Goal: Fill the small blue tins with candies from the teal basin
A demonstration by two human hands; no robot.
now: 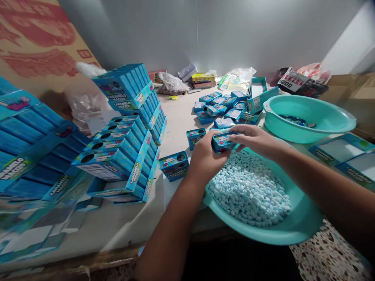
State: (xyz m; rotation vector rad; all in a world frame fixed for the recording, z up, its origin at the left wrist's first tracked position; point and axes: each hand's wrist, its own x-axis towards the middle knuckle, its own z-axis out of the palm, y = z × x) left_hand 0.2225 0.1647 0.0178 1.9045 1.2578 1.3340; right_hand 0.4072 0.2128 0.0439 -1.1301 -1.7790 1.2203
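A small blue candy box (223, 141) is held over the near teal basin (295, 228). My left hand (205, 158) is wrapped round its left end. My right hand (256, 139) grips it from the right, fingers laid across its top. The basin holds a heap of pale blue candies (249, 191). Two more small blue boxes stand on the table just left of my hands, one (174, 164) near and one (195, 136) farther back.
Display cartons of stacked blue boxes (123, 156) fill the left side, with another stack (131, 91) behind. Several loose small boxes (225, 105) lie at the back middle. A second teal basin (307, 117) sits at right, flat cartons (342, 150) beside it. Bags and clutter line the wall.
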